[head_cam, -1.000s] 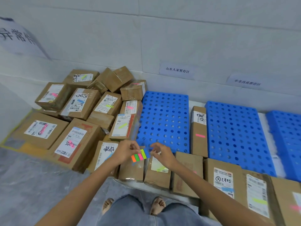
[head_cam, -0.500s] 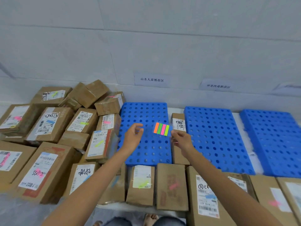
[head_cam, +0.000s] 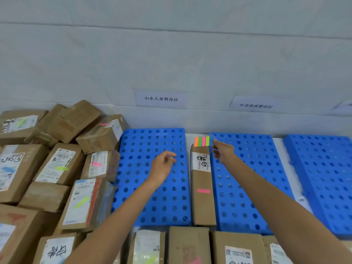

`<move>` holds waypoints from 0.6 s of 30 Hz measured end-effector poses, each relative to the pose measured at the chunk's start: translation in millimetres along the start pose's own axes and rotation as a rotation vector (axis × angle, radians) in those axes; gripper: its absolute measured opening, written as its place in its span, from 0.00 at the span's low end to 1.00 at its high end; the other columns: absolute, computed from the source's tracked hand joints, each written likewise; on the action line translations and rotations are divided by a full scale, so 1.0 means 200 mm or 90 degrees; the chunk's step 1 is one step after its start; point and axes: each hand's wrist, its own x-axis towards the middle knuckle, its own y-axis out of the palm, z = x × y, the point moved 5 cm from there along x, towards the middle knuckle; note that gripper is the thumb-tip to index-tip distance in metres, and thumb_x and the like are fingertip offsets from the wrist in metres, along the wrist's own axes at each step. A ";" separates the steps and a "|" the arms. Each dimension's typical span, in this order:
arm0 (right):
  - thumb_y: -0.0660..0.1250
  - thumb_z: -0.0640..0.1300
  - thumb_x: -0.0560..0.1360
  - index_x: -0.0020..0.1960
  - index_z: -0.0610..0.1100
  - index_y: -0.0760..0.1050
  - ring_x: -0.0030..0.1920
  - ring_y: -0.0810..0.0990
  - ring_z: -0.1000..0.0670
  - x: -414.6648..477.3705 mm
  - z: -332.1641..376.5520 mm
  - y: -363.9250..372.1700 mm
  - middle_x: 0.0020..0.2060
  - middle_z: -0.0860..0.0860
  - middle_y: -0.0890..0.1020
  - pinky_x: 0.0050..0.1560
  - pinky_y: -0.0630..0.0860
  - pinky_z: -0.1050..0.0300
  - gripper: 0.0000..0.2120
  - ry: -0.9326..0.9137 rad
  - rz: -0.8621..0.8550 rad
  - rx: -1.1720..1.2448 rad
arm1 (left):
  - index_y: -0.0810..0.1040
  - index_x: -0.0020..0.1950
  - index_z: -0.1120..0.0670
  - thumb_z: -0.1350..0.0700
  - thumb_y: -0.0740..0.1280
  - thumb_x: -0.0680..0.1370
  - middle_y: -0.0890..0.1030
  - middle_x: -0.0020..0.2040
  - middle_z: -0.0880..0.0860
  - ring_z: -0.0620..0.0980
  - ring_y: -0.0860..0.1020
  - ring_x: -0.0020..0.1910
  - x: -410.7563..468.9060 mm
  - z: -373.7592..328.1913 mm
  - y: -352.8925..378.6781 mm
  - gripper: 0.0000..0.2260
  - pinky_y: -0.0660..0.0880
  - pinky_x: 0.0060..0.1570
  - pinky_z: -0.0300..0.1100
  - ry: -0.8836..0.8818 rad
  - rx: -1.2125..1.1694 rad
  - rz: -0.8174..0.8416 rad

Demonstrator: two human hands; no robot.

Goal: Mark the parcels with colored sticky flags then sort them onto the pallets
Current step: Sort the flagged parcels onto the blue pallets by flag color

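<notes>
I'm watching my right hand (head_cam: pixel 222 151) pinching the strip of sticky flags (head_cam: pixel 202 141) (orange, green, pink, yellow) above the far end of a narrow parcel (head_cam: pixel 202 204) lying between two blue pallets (head_cam: pixel 137 149). My left hand (head_cam: pixel 162 166) is hovering loosely curled, holding nothing. One wall sign (head_cam: pixel 161 98) is reading 山水人家暂存区, the next sign (head_cam: pixel 256 106) 华龙西苑暂存区.

The left wall sign (head_cam: pixel 161 99) reads 山水人家暂存区, the right wall sign (head_cam: pixel 256 106) 华龙西苑暂存区.

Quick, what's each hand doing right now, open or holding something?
Left hand: open, fingers loosely curled, nothing visible in it.
Right hand: pinching the sticky flag pad.
</notes>
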 end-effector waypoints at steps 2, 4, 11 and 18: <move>0.67 0.42 0.76 0.35 0.42 0.71 0.30 0.72 0.51 0.11 0.00 0.04 0.32 0.47 0.76 0.29 0.69 0.59 0.11 0.003 -0.004 -0.013 | 0.77 0.54 0.57 0.62 0.58 0.81 0.80 0.46 0.52 0.45 0.76 0.43 0.05 0.05 0.04 0.09 0.70 0.35 0.30 -0.012 -0.021 -0.003; 0.67 0.43 0.76 0.36 0.42 0.72 0.30 0.72 0.52 0.20 0.01 0.08 0.33 0.47 0.77 0.29 0.68 0.59 0.11 0.001 -0.004 -0.020 | 0.77 0.54 0.57 0.62 0.58 0.81 0.79 0.44 0.50 0.42 0.76 0.43 0.08 0.09 0.08 0.08 0.71 0.38 0.28 -0.024 -0.040 0.006; 0.66 0.42 0.77 0.37 0.43 0.73 0.28 0.72 0.52 0.39 -0.02 0.16 0.33 0.46 0.77 0.22 0.69 0.64 0.10 -0.010 0.008 -0.045 | 0.77 0.48 0.52 0.61 0.58 0.81 0.80 0.45 0.49 0.48 0.77 0.46 0.13 0.19 0.16 0.09 0.73 0.42 0.34 -0.056 -0.070 0.023; 0.60 0.42 0.78 0.54 0.37 0.76 0.38 0.77 0.46 0.17 -0.14 0.01 0.40 0.44 0.79 0.48 0.79 0.47 0.10 -0.129 -0.022 -0.227 | 0.77 0.58 0.57 0.61 0.56 0.82 0.80 0.54 0.55 0.48 0.77 0.48 0.02 0.23 0.25 0.11 0.73 0.42 0.32 -0.110 -0.015 0.091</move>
